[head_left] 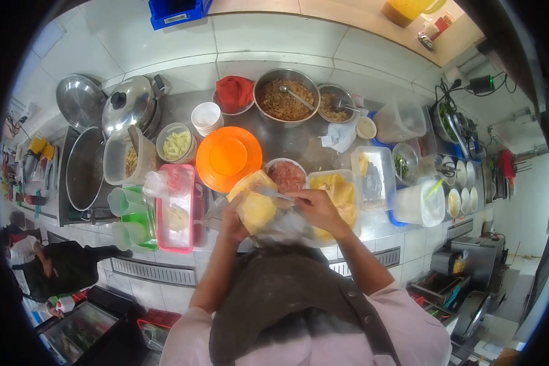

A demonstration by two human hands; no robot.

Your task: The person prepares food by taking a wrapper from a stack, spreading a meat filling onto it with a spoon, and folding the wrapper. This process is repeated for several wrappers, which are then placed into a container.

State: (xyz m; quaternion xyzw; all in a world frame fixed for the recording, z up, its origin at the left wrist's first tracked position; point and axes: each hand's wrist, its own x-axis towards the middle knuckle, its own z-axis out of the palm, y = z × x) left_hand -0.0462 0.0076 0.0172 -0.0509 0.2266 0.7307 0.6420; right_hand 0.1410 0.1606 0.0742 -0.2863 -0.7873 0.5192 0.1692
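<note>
My left hand (pixel 233 215) is closed on a stack of thin yellow dough wrappers (pixel 259 213), tilted up in front of my apron. My right hand (pixel 318 208) grips a metal utensil (pixel 271 193) whose flat end lies over the wrappers; its exact kind is not clear. Just beyond the hands stands a bowl of raw minced meat (pixel 287 175). Beside my right hand, a clear tub (pixel 355 227) holds more yellow wrappers (pixel 343 200). An orange plate (pixel 229 160) sits behind my left hand.
To the left are a pink tray (pixel 193 232), green cups (pixel 121 201), a tub of sliced vegetables (pixel 177 144) and a lidded pot (pixel 128 107). At the back stands a metal bowl of cooked filling (pixel 280 97). A white tub (pixel 421 204) stands right. Another person (pixel 49 268) is lower left.
</note>
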